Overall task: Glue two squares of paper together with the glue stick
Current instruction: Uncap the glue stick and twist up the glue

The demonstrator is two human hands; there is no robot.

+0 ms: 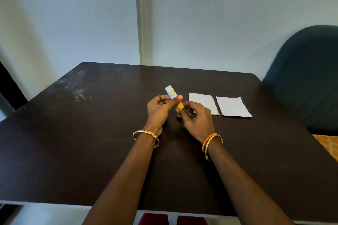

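Note:
My left hand (158,110) grips a glue stick (172,93) around its middle, thumb across the barrel. The stick is tilted, its white end pointing up and away, its yellow and pink end pointing down toward me. My right hand (196,118) pinches that lower yellow end between thumb and fingers. Both hands hover just above the dark table (91,142), near its centre. Two white paper squares lie flat side by side to the right: the nearer one (204,101) is partly behind my right hand, the other (233,107) is fully visible.
A dark green chair back (307,76) stands at the table's right side. An orange patterned cloth (327,144) shows at the right edge. White walls rise behind the table's far edge. Scuff marks streak the table's far left corner.

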